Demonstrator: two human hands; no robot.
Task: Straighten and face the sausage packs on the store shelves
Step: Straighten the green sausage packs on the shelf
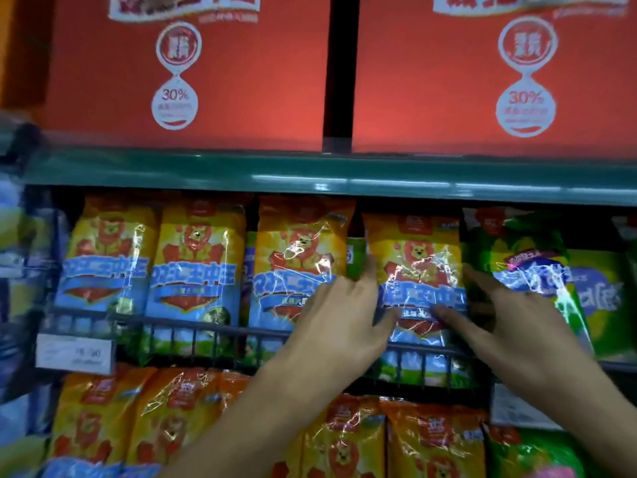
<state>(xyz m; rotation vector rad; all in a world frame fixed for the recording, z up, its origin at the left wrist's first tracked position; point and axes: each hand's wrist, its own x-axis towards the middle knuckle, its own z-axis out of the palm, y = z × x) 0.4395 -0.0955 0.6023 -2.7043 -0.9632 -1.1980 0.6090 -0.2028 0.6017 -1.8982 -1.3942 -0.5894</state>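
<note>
- Two red cartons (pixel 186 74) stand side by side on the top shelf, a dark gap between them, each printed with a 30% badge
- The green shelf edge (pixel 310 174) runs the full width under them
- A dark wire rail (pixel 206 334) fronts the middle shelf; four yellow-and-blue sausage packs (pixel 200 267) stand upright behind it in a row, with a green pack (pixel 517 257) at the right end (its neighbours are too blurred to count)
- On the lower shelf at least four more yellow packs (pixel 103 415) show, tops only
- The left hand (pixel 341 319) spreads its fingers over the gap between the third and fourth packs, thumb on the fourth pack (pixel 417 270)
- The right hand (pixel 517 322) holds that pack's right edge, thumb on its face, fingers reaching behind
- One white price tag (pixel 74 353) hangs at the rail's left end
</note>
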